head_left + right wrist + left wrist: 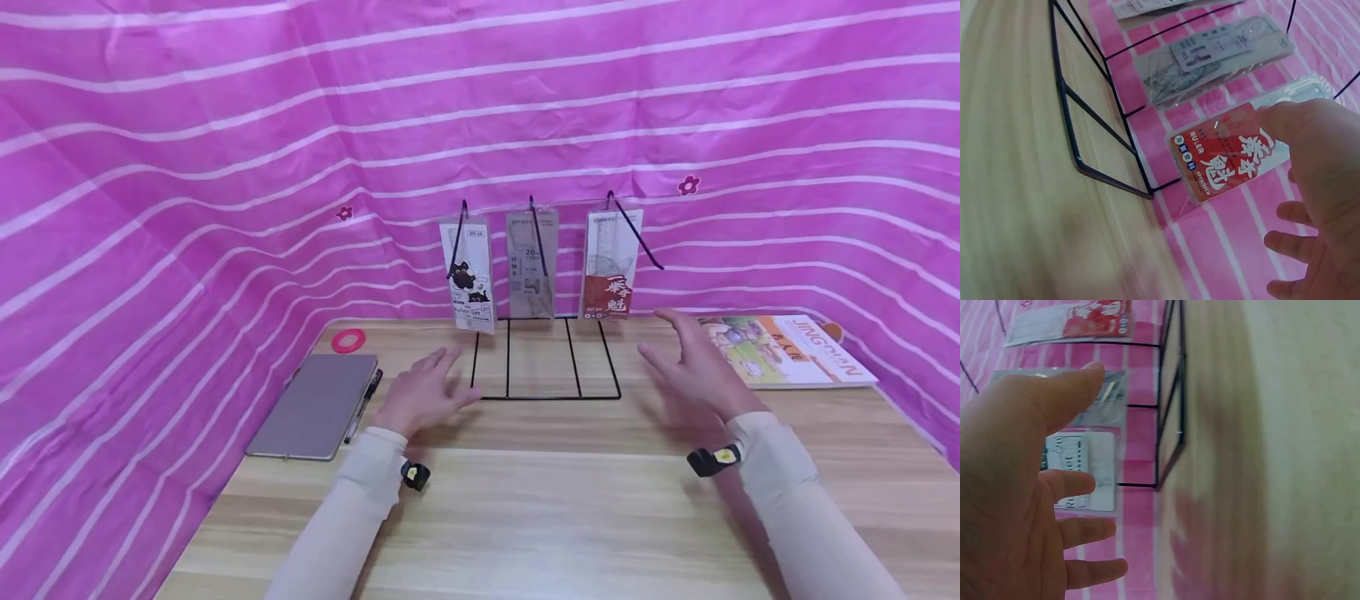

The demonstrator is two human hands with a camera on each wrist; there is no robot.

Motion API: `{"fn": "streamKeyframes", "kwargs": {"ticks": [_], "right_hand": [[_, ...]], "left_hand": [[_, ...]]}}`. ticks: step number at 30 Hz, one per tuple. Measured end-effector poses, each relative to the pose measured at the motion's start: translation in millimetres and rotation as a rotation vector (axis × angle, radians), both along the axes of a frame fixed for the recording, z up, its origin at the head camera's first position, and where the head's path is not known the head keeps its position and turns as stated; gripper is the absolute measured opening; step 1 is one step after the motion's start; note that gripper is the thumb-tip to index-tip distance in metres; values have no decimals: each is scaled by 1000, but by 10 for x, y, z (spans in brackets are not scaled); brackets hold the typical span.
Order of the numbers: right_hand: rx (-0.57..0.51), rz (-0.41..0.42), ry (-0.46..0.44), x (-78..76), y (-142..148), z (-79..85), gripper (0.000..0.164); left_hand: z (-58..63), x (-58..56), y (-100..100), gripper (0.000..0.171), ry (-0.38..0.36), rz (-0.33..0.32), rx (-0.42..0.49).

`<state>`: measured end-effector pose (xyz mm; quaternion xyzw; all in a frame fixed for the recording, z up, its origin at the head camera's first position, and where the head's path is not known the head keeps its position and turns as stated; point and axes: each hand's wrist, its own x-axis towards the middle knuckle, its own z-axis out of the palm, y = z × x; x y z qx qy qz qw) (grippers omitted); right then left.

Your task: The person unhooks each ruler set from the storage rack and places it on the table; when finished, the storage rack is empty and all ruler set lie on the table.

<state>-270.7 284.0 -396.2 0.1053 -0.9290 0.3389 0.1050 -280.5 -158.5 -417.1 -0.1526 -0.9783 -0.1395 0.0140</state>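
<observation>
A black wire display rack stands against the pink cloth, its base flat on the table. From its three hooks hang clear packets: a white ruler set with black cats on the left, a grey packet marked 20 in the middle, and a red-and-white ruler set on the right. My left hand, fingers spread, is beside the base's left front corner, holding nothing. To the right of the rack my right hand hovers with fingers apart, also holding nothing. In the right wrist view its thumb overlaps the red-and-white ruler set.
On the left lie a grey notebook, a black pen and a pink ring. A colourful book lies at the back right, an orange round thing behind it. Pink striped cloth encloses the wooden table.
</observation>
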Motion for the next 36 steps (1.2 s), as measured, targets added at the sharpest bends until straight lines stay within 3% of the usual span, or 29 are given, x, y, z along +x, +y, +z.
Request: {"fn": "streamKeyframes", "kwargs": {"ticks": [8,17,22,27,36], "right_hand": [[-96,29,70,-312,-33,48,71],[-175,26,120,-642,-197,173,59],[-265,24,145,-812,-255,172,54],[-302,-18,153,-877,-315,127,47],[-332,-52,320,-942,-362,128,23]], "left_hand": [[-123,-84,83,90,-21,-35,-1],[-206,-184,92,82,-139,-50,66],[-297,-223,94,79,-171,-44,42],[-351,-216,80,77,-187,-60,54],[-312,-236,96,75,-166,-56,57]]}}
